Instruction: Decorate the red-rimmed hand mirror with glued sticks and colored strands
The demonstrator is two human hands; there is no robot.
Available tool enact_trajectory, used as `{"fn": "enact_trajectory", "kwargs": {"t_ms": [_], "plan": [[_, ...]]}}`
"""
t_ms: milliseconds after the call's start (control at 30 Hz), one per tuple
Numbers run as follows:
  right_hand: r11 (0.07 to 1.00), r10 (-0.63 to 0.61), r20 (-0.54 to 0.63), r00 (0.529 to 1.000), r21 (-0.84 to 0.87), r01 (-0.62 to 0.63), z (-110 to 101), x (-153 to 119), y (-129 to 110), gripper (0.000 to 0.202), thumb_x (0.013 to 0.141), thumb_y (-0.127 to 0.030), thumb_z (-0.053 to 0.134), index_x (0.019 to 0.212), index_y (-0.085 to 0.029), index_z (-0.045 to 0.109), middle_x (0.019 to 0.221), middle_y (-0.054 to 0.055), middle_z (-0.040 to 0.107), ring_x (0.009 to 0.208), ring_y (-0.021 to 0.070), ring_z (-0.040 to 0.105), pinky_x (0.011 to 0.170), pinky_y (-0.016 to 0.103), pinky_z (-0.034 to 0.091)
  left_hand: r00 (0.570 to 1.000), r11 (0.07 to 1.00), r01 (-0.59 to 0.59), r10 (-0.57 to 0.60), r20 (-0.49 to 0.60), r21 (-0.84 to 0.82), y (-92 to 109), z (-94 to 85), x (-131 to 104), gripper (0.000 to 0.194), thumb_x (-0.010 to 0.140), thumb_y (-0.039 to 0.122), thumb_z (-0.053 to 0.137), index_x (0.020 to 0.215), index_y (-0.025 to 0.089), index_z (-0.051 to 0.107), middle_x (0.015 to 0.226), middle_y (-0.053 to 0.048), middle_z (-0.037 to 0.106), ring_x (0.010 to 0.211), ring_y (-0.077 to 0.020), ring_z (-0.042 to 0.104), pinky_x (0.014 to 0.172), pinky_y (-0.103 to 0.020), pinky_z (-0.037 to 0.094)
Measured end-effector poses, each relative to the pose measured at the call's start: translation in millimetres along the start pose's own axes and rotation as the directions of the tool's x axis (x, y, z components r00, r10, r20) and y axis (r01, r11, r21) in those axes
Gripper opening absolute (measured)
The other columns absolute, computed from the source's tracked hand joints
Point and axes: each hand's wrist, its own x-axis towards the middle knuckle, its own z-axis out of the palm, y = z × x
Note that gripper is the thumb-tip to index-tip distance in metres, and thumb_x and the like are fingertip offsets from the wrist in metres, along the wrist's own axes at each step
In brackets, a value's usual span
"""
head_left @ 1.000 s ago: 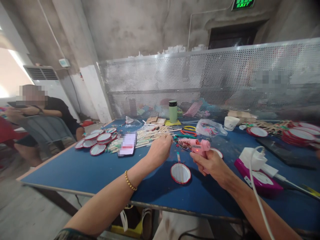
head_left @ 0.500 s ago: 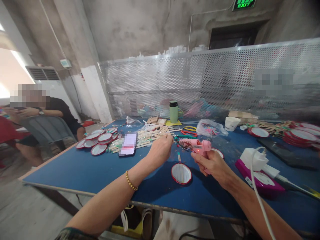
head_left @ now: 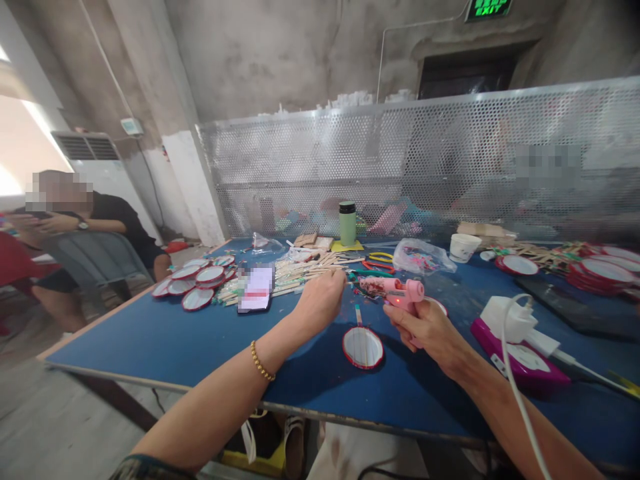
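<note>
My right hand (head_left: 425, 327) is wrapped round the grip of a pink glue gun (head_left: 395, 289), whose small red light is lit and whose nozzle points left. Close to that nozzle, my left hand (head_left: 323, 297) is closed in a pinch; what its fingertips hold is too small and hidden to make out. On the table below both hands lies a round white disc (head_left: 363, 348) with a red rim and a short flat stick at its top. Another red-rimmed disc (head_left: 440, 306) is partly hidden behind my right hand.
Red-rimmed discs (head_left: 196, 298) are piled left, beside a phone (head_left: 257, 288) and wooden sticks (head_left: 300, 272). Behind stand a green bottle (head_left: 347, 227), pliers (head_left: 379, 257), a plastic bag (head_left: 423, 257) and a paper cup (head_left: 463, 247). A purple power strip (head_left: 543, 373) with a white cable lies right. Someone sits far left.
The glue gun and my right hand have shifted very slightly to the right. My left hand stays where it was, and the disc has not moved.
</note>
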Motion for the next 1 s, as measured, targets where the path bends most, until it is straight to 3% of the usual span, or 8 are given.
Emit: {"fn": "enact_trajectory", "kwargs": {"t_ms": [200,433,567,633,700,800,867,1000], "plan": [[1.000,-0.015,0.015,1.000,0.002,0.015,-1.5,2.8,9.1,0.042,0.076,-0.056,0.064,0.060,-0.021,0.049,0.038,-0.006,0.041,0.032,0.0086,0.037,0.034,0.022,0.031,1.000,1.000,0.003,-0.003,0.006,0.009,-0.2,-0.3,-0.1,0.027,0.096,0.013,0.031,0.103,0.012,0.057,0.096,-0.014,0.064,0.080,-0.0201,0.060,0.069,-0.031,0.047],[0.998,-0.017,0.000,1.000,-0.054,0.017,-1.9,1.2,2.9,0.043,0.075,-0.059,0.061,0.058,-0.021,0.048,0.035,-0.007,0.038,0.030,0.0094,0.036,0.035,0.023,0.031,1.000,1.000,0.002,-0.002,0.003,0.007,-0.4,-0.3,0.3,0.026,0.094,0.011,0.032,0.103,0.012,0.057,0.096,-0.014,0.064,0.080,-0.0191,0.059,0.069,-0.030,0.047],[0.971,-0.093,-0.055,0.994,-0.227,0.078,-3.9,-0.7,-0.4,0.040,0.082,-0.055,0.053,0.058,-0.022,0.048,0.039,-0.003,0.044,0.036,0.0129,0.043,0.041,0.026,0.035,1.000,1.000,-0.002,0.002,0.003,0.001,-0.7,-1.5,0.1,0.027,0.096,0.014,0.031,0.103,0.012,0.057,0.097,-0.014,0.064,0.080,-0.0190,0.059,0.070,-0.031,0.047],[0.907,-0.242,-0.153,0.958,-0.387,0.167,-6.5,-0.2,0.6,0.033,0.083,-0.049,0.052,0.064,-0.022,0.052,0.051,0.002,0.056,0.048,0.0171,0.053,0.050,0.028,0.041,1.000,1.000,0.000,0.000,0.000,-0.001,-0.8,-2.1,-0.1,0.027,0.096,0.015,0.031,0.103,0.012,0.057,0.097,-0.014,0.064,0.080,-0.0193,0.059,0.070,-0.031,0.047],[0.803,-0.408,-0.256,0.876,-0.557,0.211,-10.9,1.6,3.2,0.026,0.083,-0.046,0.052,0.074,-0.022,0.055,0.068,0.006,0.062,0.063,0.0210,0.060,0.061,0.031,0.045,1.000,1.000,-0.002,0.002,-0.010,-0.004,-0.6,-2.6,-0.2,0.028,0.096,0.015,0.030,0.103,0.012,0.057,0.097,-0.014,0.064,0.080,-0.0193,0.058,0.070,-0.031,0.047],[0.656,-0.519,-0.307,0.798,-0.741,0.141,-22.3,6.3,7.9,0.019,0.085,-0.039,0.047,0.080,-0.022,0.054,0.080,0.008,0.061,0.075,0.0237,0.059,0.066,0.033,0.045,1.000,1.000,-0.001,0.000,-0.017,-0.010,0.1,-3.3,-0.1,0.027,0.096,0.014,0.031,0.102,0.012,0.057,0.097,-0.013,0.064,0.080,-0.0188,0.058,0.070,-0.031,0.046],[0.590,-0.500,-0.288,0.817,-0.804,0.077,-32.3,10.4,9.5,0.014,0.085,-0.031,0.044,0.081,-0.022,0.053,0.084,0.009,0.060,0.080,0.0245,0.059,0.069,0.034,0.045,1.000,1.000,0.002,-0.002,-0.020,-0.008,0.3,-3.2,0.2,0.027,0.095,0.014,0.032,0.101,0.012,0.058,0.096,-0.014,0.064,0.080,-0.0187,0.058,0.070,-0.030,0.046],[0.465,-0.320,-0.219,0.922,-0.884,-0.049,-47.9,17.9,5.3,0.014,0.086,-0.024,0.044,0.082,-0.018,0.056,0.087,0.013,0.060,0.081,0.0249,0.061,0.073,0.035,0.046,1.000,1.000,-0.012,0.012,-0.017,-0.002,0.1,-1.1,1.4,0.027,0.095,0.013,0.032,0.103,0.012,0.058,0.098,-0.014,0.065,0.081,-0.0200,0.060,0.070,-0.031,0.046]]}}
